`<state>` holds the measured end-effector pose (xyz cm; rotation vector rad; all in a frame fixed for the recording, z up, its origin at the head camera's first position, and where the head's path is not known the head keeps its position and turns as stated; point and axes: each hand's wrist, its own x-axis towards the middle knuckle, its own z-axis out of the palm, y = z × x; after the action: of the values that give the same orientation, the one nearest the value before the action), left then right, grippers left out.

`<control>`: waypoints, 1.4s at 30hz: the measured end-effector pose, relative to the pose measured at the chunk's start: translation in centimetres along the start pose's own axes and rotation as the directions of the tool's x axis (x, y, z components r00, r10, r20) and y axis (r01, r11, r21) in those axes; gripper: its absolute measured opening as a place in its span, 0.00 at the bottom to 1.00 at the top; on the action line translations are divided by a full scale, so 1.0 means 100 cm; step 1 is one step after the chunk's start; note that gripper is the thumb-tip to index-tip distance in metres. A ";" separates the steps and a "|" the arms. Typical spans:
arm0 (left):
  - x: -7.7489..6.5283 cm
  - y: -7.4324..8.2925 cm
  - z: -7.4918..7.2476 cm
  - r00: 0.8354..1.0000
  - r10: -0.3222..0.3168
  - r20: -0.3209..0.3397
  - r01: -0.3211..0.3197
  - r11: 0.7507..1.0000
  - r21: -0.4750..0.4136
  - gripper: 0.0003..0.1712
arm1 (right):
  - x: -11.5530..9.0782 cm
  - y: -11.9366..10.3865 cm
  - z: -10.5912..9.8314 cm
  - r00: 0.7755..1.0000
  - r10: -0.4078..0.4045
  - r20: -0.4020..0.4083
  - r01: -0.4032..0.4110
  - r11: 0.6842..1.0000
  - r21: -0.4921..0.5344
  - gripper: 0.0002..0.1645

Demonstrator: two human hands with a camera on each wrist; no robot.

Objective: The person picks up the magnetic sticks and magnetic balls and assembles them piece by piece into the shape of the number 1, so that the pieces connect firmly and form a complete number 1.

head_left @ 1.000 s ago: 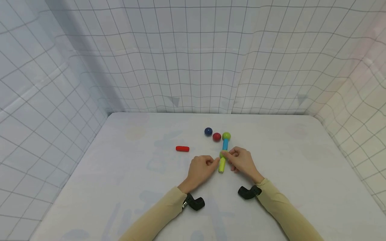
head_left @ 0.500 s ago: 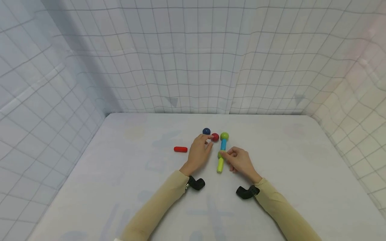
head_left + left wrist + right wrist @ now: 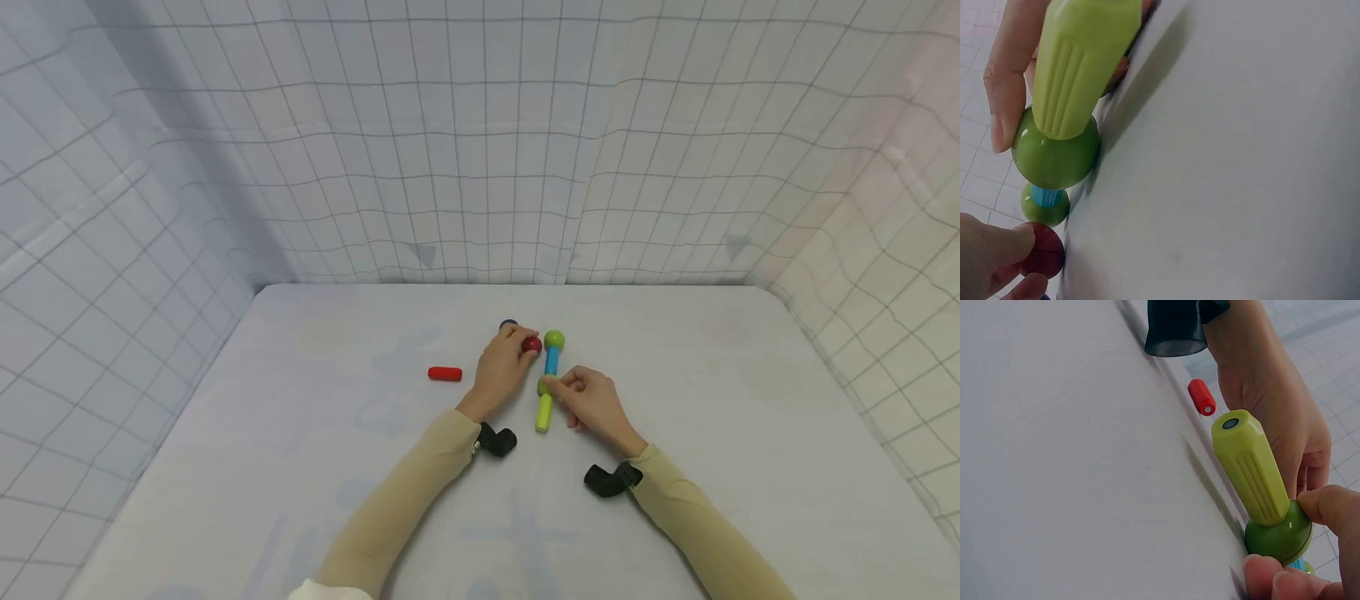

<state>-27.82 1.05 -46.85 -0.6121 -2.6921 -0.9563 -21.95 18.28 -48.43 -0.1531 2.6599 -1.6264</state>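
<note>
Green ball pair (image 3: 1054, 164), three rods (image 3: 543, 414)

Left cloth (image 3: 90, 250): cool, bluish in the head view's soft light
Right cloth (image 3: 877, 208): warmer, faintly pink
Table (image 3: 1229, 162): dimmer, greyish in both wrist views
Yellow-green rod (image 3: 1082, 62): casts a soft-edged shadow
Green ball (image 3: 1054, 162): small glossy highlights

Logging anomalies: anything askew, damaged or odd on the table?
Nothing stands out. The yellow-green plastic rod, glossy green ball in the right hand and blue plastic rod roughly line up. The red plastic rod lies apart, apparently undamaged. The dark blue ball is mostly hidden.
</note>
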 end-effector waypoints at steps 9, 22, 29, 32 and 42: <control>-0.005 -0.005 -0.002 0.999 -0.039 0.022 0.039 0.999 0.003 0.16 | 0.000 -0.002 0.000 1.000 0.014 0.000 -0.014 1.000 -0.011 0.25; -0.012 -0.008 -0.008 0.995 -0.004 0.098 0.005 1.000 -0.010 0.16 | 0.001 0.002 0.003 1.000 0.007 0.006 -0.007 1.000 -0.012 0.26; -0.023 -0.010 -0.014 0.996 -0.025 0.083 0.026 1.000 -0.012 0.19 | 0.001 0.003 0.003 1.000 -0.002 -0.007 0.002 1.000 0.005 0.26; -0.030 -0.011 -0.016 0.997 -0.033 0.071 0.035 0.999 -0.020 0.20 | 0.001 0.003 0.003 1.000 -0.004 -0.013 0.004 1.000 0.015 0.26; -0.059 -0.013 -0.024 0.997 -0.050 0.053 0.057 0.991 -0.124 0.18 | 0.003 0.004 0.002 1.000 -0.008 -0.018 0.008 1.000 0.023 0.25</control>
<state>-23.01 -3.27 -47.70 -0.5981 -2.7206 -1.1460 -22.29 18.24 -48.83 -0.1497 2.6558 -1.6675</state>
